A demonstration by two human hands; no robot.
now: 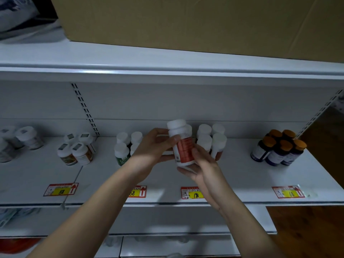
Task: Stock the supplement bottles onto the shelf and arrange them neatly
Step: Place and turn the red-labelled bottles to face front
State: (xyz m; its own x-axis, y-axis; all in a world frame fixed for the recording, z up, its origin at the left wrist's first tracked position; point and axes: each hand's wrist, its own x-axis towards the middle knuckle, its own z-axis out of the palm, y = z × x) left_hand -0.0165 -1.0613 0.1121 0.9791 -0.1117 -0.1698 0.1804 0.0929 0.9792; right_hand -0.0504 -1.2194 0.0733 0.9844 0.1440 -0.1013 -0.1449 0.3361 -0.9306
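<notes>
We hold the red-labelled supplement bottle (181, 144) upright above the shelf (242, 175), left hand (154, 146) pinching its upper body, right hand (202, 164) cupping its base with fingers (195, 152) curled around. Setting it down carelessly could topple the white-capped bottles (211, 140) just behind.

White metal shelving unit (167, 101) in front of me, slotted uprights (84, 110) down the back panel. Big cardboard box (186, 21) sits on the top board. Dim lighting, reddish-brown wood floor (307, 229) at my right.
</notes>
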